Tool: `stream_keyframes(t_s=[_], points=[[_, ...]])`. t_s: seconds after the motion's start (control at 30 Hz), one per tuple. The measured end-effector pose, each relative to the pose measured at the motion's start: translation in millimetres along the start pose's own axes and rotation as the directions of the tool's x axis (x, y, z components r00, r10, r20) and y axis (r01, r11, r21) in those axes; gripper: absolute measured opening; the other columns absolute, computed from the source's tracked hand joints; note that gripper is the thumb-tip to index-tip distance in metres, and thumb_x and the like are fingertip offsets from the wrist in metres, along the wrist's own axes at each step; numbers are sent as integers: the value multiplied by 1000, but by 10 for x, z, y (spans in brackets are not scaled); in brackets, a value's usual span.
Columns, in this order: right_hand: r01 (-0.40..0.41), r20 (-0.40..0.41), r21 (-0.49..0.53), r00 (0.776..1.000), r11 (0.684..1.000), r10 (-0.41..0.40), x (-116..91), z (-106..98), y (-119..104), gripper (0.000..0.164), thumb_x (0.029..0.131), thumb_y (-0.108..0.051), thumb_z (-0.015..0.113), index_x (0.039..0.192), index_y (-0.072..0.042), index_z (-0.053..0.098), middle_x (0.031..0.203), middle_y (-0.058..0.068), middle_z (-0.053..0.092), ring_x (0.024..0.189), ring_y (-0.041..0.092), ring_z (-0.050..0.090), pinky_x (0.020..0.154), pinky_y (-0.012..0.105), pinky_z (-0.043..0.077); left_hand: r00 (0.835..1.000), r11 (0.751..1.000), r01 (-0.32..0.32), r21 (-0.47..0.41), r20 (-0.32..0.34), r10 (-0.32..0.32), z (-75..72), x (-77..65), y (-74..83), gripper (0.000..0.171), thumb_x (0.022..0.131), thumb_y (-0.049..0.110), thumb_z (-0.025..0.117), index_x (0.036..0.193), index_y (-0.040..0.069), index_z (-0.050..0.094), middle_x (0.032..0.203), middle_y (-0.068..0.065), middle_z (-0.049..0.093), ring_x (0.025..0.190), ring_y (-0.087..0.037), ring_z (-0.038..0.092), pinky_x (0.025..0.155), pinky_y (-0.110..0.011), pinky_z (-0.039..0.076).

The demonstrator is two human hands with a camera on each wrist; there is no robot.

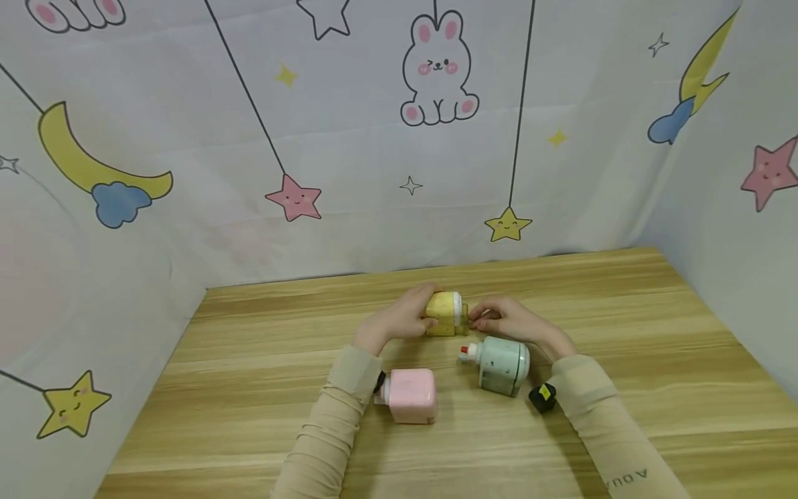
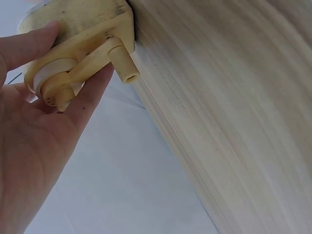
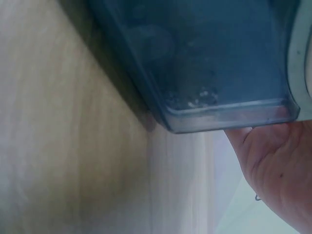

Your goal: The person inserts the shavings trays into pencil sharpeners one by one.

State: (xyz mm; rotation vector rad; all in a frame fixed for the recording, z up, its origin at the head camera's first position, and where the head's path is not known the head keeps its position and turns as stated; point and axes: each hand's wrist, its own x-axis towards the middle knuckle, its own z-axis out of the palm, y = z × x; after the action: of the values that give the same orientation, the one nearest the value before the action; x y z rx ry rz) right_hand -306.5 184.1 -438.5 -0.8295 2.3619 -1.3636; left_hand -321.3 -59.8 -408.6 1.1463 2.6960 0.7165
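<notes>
My left hand grips a yellow pencil sharpener lying near the back of the table. In the left wrist view, the thumb and fingers of the left hand hold its body, and a crank handle sticks out toward the palm. At the sharpener's right end is a translucent yellow part; my right hand, fingers bent, pinches its edge. Just below the right hand lies a pale green pencil sharpener. Its see-through dark drawer hides the right fingers in the right wrist view.
A pink pencil sharpener lies to the right of the left forearm. Beside the right wrist is a small black object with a yellow mark. White cloth with printed figures walls in the wood-grain table at the back and sides.
</notes>
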Motion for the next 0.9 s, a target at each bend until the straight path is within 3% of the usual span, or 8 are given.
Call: stream_keyframes(t_s=[0.47, 0.9], points=[[-5, 24, 37, 1000, 999, 4, 42, 17, 32, 25, 87, -4, 53, 110, 5, 58, 105, 25, 63, 95, 26, 58, 85, 52, 47, 1000, 1000, 14, 11, 13, -14, 9, 14, -4, 55, 84, 12, 59, 131, -3, 34, 124, -16, 49, 111, -21, 43, 95, -40, 41], [11, 28, 6, 1000, 1000, -11, 57, 43, -17, 24, 88, -2, 51, 110, 4, 58, 106, 24, 62, 94, 26, 58, 82, 48, 49, 1000, 1000, 8, 24, 2, -8, 21, 14, -12, 55, 83, 11, 60, 130, -2, 35, 123, -17, 49, 108, -21, 45, 94, -40, 42]])
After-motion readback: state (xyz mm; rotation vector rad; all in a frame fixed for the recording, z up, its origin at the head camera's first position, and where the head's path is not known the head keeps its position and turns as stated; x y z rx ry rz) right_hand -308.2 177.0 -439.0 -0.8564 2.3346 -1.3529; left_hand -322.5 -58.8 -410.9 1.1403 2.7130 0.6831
